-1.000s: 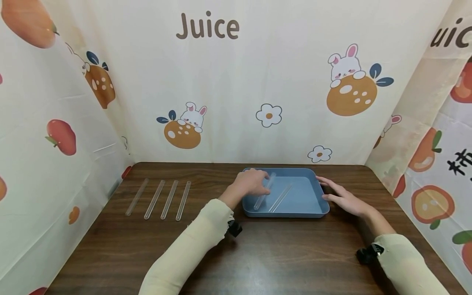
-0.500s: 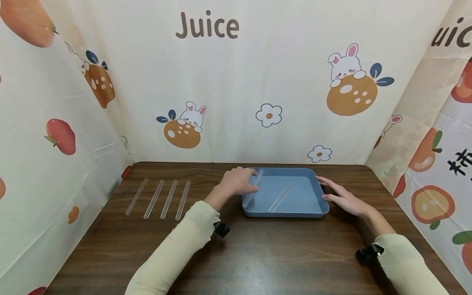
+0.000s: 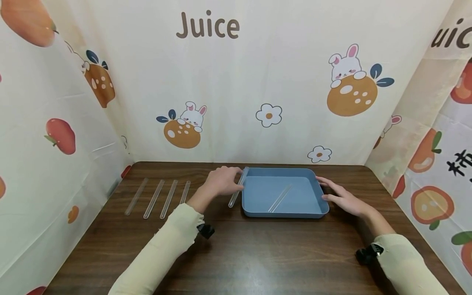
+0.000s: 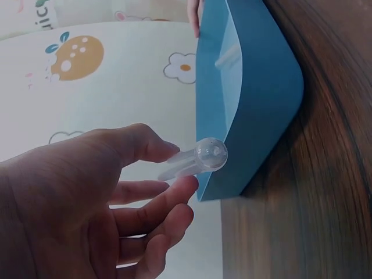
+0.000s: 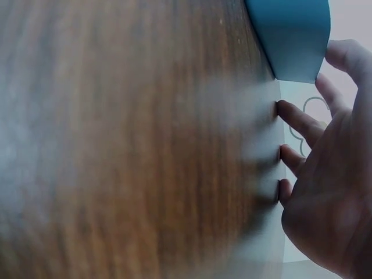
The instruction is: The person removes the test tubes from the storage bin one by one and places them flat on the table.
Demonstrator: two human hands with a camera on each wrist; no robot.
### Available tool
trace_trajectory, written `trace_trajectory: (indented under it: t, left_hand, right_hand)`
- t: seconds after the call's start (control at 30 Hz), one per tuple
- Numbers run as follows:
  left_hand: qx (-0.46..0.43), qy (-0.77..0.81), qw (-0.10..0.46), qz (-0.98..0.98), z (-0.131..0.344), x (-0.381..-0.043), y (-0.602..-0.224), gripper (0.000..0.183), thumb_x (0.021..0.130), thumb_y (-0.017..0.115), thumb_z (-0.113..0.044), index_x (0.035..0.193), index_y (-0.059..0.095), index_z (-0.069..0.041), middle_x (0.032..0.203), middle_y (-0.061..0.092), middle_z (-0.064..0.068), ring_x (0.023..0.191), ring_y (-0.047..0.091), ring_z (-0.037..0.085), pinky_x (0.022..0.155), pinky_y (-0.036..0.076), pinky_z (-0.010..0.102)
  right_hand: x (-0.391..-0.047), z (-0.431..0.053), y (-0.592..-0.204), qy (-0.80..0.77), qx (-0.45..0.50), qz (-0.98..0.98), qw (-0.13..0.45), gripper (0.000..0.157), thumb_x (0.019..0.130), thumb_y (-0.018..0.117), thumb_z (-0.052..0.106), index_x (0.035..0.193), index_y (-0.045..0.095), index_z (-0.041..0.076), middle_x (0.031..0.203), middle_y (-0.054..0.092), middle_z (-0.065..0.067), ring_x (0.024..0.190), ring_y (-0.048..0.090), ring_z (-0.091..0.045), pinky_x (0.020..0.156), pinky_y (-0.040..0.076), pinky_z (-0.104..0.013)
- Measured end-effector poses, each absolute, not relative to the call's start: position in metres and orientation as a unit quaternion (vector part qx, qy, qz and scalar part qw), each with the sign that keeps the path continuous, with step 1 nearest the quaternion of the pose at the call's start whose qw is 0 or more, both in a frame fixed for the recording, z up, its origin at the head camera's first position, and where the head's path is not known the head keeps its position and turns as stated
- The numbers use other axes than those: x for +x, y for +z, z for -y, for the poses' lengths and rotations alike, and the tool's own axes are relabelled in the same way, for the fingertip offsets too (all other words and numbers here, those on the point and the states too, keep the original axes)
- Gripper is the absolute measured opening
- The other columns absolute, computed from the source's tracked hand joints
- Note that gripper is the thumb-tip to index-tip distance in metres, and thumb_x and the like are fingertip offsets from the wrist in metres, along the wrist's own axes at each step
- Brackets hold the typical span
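My left hand pinches a clear test tube between thumb and fingertips, just left of the blue tray. In the left wrist view the rounded end of the test tube points toward the camera, beside the tray's wall. Another clear test tube lies slanted inside the tray. My right hand touches the tray's right side with its fingers spread. In the right wrist view, the lower fingertips of that hand rest on the table.
Several more clear test tubes, such as the leftmost tube, lie in a slanted row on the wooden table. My left forearm partly hides the rightmost tube. A printed curtain stands behind and along both sides.
My left hand has moved left, carrying the test tube from over the tray to beyond its left rim. My right hand and the tray have stayed in place.
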State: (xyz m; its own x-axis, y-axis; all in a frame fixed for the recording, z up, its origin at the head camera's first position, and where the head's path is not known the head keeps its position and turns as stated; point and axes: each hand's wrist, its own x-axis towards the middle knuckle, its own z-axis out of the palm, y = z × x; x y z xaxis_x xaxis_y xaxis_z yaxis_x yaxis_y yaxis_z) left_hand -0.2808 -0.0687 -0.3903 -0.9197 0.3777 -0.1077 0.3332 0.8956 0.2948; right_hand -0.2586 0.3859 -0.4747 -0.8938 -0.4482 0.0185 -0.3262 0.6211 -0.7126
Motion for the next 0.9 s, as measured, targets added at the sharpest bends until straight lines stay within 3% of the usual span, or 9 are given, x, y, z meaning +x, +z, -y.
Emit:
trace_trajectory:
  t: [0.1,0.3,0.57,0.9]
  left_hand:
    - [0.171,0.143,0.079,-0.972,0.077,-0.279,-0.388,0.055,0.104,0.078,-0.037,0.154,0.068,-0.018,0.097,0.077,0.005,0.072,0.056,0.018,0.061,0.043,0.032]
    - [0.157,0.142,0.077,-0.974,0.096,-0.276,-0.389,0.056,0.102,0.078,-0.034,0.155,0.067,-0.017,0.079,0.066,0.001,0.066,0.052,0.016,0.059,0.041,0.031]
    - [0.138,0.15,0.066,-0.977,0.12,-0.271,-0.391,0.056,0.101,0.079,-0.034,0.152,0.069,-0.015,0.098,0.079,0.006,0.071,0.059,0.02,0.063,0.046,0.033]
    - [0.125,0.148,0.063,-0.979,0.144,-0.263,-0.39,0.058,0.101,0.08,-0.034,0.154,0.068,-0.014,0.089,0.072,0.005,0.073,0.055,0.019,0.061,0.042,0.033]
  right_hand:
    - [-0.259,-0.386,-0.475,-0.377,-0.214,-0.897,0.082,0.073,0.114,0.06,0.017,0.177,0.027,0.003,0.176,0.037,-0.035,0.157,0.039,-0.061,0.113,0.04,-0.084]
    - [-0.26,-0.387,-0.475,-0.377,-0.21,-0.898,0.086,0.073,0.114,0.061,0.018,0.177,0.026,0.004,0.176,0.037,-0.035,0.158,0.039,-0.061,0.113,0.039,-0.085]
    - [-0.261,-0.387,-0.475,-0.376,-0.208,-0.899,0.086,0.074,0.113,0.061,0.018,0.177,0.027,0.004,0.176,0.037,-0.035,0.158,0.038,-0.061,0.113,0.038,-0.086]
    - [-0.262,-0.388,-0.477,-0.379,-0.21,-0.897,0.085,0.073,0.113,0.061,0.018,0.177,0.027,0.004,0.176,0.037,-0.035,0.158,0.038,-0.061,0.113,0.038,-0.086]
